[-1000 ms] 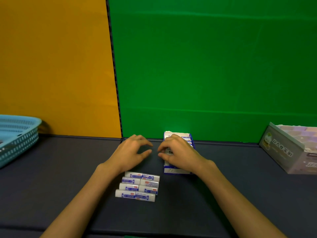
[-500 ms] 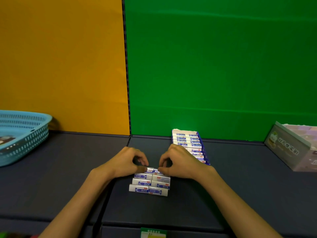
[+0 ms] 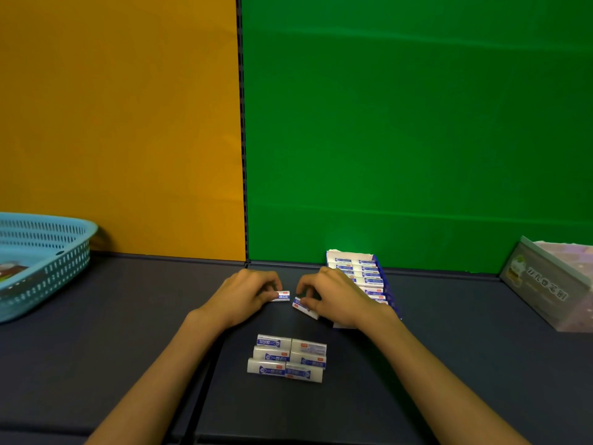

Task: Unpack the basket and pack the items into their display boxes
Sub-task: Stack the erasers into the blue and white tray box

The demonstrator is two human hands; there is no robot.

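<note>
Several small white-and-blue packets lie in two neat columns on the dark table, near me. Beyond them my left hand pinches one such packet by its end. My right hand grips another packet, tilted, just left of the blue display box. That box holds a row of the same packets and my right hand hides its near end. The blue plastic basket stands at the far left.
A pale lilac display box with printed lettering sits at the right edge. An orange and a green wall panel rise right behind the table. A seam in the table surface runs toward me under my left forearm.
Each hand has lifted one packet off the far end of the stack and carried it away toward the display box. The stack on the table is one row shorter.
</note>
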